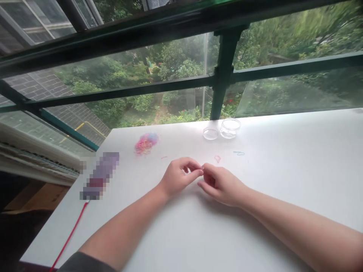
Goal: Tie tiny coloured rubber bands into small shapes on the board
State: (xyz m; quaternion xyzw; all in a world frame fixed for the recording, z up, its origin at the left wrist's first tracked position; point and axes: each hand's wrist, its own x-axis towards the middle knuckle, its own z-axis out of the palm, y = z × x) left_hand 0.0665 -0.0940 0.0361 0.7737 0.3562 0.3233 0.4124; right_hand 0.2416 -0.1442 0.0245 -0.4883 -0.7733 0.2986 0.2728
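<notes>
My left hand (180,175) is over the middle of the white table, thumb and index fingertip pinched together. Whatever sits in that pinch is too small to make out. My right hand (224,185) meets it from the right, its curled index finger touching the left fingertips and its thumb held a little apart below. Just beyond the hands lie a pink rubber band (217,158) and a blue rubber band (239,153). A small reddish strip (164,157) rests left of them. Further left is a loose heap of colourful rubber bands (146,144).
At the table's far side stand a clear round jar (230,129) and, beside it, a clear round lid (210,133). A blurred-out phone-like object (101,175) with a red cable (70,234) lies near the left edge. Green-framed windows (222,71) border the table (176,234).
</notes>
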